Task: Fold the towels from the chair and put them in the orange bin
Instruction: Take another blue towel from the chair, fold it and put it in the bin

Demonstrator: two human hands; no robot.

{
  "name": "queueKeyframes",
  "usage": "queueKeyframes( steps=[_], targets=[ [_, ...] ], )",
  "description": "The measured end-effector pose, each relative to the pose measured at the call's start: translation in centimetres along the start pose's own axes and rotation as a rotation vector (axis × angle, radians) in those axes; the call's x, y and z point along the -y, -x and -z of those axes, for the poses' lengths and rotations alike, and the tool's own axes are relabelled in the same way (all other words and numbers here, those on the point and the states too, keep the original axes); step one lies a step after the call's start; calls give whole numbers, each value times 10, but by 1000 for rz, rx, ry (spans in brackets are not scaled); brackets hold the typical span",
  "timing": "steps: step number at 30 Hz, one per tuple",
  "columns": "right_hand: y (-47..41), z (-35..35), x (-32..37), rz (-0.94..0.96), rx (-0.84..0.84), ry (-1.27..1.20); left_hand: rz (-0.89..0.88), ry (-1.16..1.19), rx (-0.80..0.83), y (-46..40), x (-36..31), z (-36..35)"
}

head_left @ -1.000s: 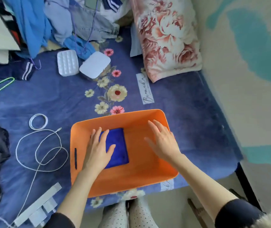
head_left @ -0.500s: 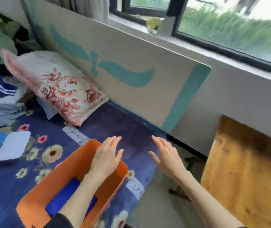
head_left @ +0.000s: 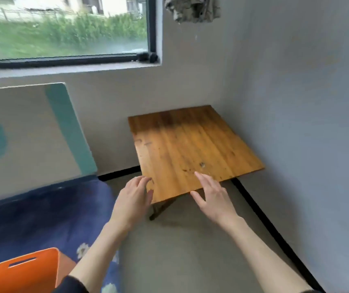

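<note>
Only a corner of the orange bin shows, at the bottom left on the blue bed cover. Its inside is out of view. No towel can be seen. My left hand hovers in the air with fingers loosely bent, holding nothing, just left of the wooden table's near corner. My right hand is spread with straight fingers over the table's front edge and holds nothing. Both hands are well to the right of the bin.
A small wooden folding table with a bare top stands in the room's corner under the window. The bed with its painted headboard panel lies to the left. Grey floor runs between bed and wall.
The view has swung right, from the bin on the bed to the wooden table. Both hands left the bin, where the left one pressed on a folded blue towel, and now reach toward the table.
</note>
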State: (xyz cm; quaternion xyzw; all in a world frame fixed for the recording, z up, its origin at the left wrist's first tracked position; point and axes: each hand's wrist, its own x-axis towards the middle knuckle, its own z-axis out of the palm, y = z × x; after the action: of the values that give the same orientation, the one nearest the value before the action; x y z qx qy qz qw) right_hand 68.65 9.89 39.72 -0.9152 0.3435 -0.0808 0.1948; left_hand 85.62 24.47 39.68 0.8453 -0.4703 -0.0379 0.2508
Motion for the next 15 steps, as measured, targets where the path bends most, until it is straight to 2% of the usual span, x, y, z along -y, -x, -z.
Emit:
queueKeyframes(
  steps=[6,15],
  targets=[
    [111,57,-111,-268,-153,-12,-282,57,186,7,-141,-67],
    [317,113,-250,-614,-218,53,-584,179,426,98,-347,-177]
  ],
)
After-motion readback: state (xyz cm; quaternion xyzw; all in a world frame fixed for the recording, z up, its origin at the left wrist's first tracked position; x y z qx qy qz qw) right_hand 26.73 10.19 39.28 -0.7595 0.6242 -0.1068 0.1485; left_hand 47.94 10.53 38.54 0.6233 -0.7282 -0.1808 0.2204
